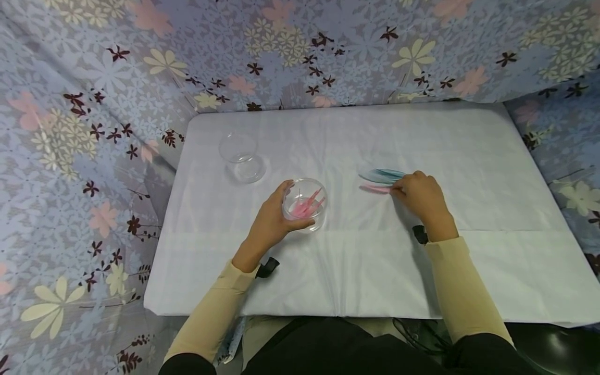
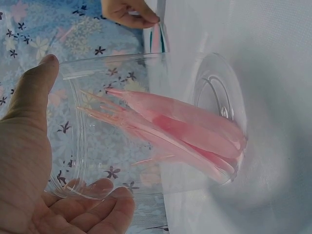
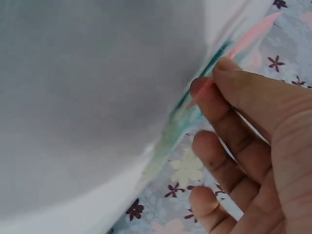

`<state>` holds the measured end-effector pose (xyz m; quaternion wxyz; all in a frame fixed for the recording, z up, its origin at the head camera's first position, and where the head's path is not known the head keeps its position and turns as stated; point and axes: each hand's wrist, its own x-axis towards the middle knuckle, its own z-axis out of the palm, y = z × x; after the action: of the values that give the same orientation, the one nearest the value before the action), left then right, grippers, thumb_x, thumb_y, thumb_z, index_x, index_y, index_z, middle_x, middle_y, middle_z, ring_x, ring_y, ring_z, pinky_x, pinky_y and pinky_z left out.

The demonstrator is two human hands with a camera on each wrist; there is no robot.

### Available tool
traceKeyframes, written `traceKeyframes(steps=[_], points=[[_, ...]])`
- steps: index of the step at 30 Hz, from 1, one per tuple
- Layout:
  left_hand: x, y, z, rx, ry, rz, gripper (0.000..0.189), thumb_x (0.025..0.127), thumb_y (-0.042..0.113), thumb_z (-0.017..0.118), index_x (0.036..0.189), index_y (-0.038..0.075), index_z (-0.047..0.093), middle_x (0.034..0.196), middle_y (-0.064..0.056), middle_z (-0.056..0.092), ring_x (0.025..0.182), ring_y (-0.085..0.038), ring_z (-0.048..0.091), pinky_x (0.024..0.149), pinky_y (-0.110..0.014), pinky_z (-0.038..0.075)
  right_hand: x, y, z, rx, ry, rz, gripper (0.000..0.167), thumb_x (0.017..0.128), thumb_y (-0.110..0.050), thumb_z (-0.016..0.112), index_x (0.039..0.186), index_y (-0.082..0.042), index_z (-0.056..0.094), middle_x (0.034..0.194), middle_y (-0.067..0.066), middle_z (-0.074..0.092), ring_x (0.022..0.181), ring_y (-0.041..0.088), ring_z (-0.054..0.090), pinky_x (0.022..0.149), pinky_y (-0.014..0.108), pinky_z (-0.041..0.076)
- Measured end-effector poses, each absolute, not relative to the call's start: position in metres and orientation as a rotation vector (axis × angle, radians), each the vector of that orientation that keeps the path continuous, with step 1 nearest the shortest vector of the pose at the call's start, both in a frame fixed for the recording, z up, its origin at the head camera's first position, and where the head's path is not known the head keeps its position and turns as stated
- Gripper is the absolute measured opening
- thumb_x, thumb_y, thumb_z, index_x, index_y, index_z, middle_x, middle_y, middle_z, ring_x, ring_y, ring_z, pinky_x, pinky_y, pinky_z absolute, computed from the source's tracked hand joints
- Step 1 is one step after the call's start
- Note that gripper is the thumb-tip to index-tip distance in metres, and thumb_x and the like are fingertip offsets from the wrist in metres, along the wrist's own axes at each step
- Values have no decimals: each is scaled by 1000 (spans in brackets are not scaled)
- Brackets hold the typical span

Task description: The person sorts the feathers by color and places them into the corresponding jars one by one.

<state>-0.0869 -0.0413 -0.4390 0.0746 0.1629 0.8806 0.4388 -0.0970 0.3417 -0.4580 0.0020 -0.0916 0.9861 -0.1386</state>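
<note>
At the middle of the bench (image 1: 349,271), beside teal feathers (image 1: 382,176): pink feather (image 1: 376,189), presumably light, soft, easily creased; best pinched at the quill (image 3: 197,98); long axis crosswise, free end pointing left toward the clear cup (image 1: 300,188); right grip (image 1: 424,197) pinches its quill end; left grip (image 1: 269,221) holds the cup.

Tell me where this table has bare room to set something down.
Bare table: from the right hand to the right edge; along the back, right of the empty cup; and at the front between the sleeves. Crowded: around the left hand and its cup of pink feathers, and where the right hand pinches a pink feather beside blue-green feathers.
</note>
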Motion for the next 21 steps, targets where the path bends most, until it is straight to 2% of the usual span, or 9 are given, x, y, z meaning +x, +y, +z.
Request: traceKeyframes(steps=[11, 16, 21], points=[[-87, -42, -438, 485, 2648, 1320, 106, 70, 47, 91, 153, 12, 36, 145, -11, 53, 126, -27, 55, 105, -48, 46, -104, 319, -415, -717, 3231, -595, 10, 88, 0, 76, 97, 4, 76, 89, 15, 73, 80, 33, 66, 78, 46, 53], [-87, -43, -438, 477, 2639, 1323, 106, 70, 47, 91, 153, 13, 35, 145, -12, 53, 126, -29, 55, 105, -47, 46, -110, 290, -378, -913, 3207, -614, 10, 87, 3, 74, 97, 2, 76, 89, 12, 72, 80, 30, 66, 81, 47, 52], [-88, -41, -437, 484, 2623, 1322, 107, 69, 47, 92, 153, 13, 35, 147, -15, 51, 130, -31, 53, 106, -48, 45, -113, 253, -352, -1121, 3169, -539, 8, 88, 0, 74, 96, -1, 75, 90, 10, 70, 84, 30, 64, 80, 47, 50]])
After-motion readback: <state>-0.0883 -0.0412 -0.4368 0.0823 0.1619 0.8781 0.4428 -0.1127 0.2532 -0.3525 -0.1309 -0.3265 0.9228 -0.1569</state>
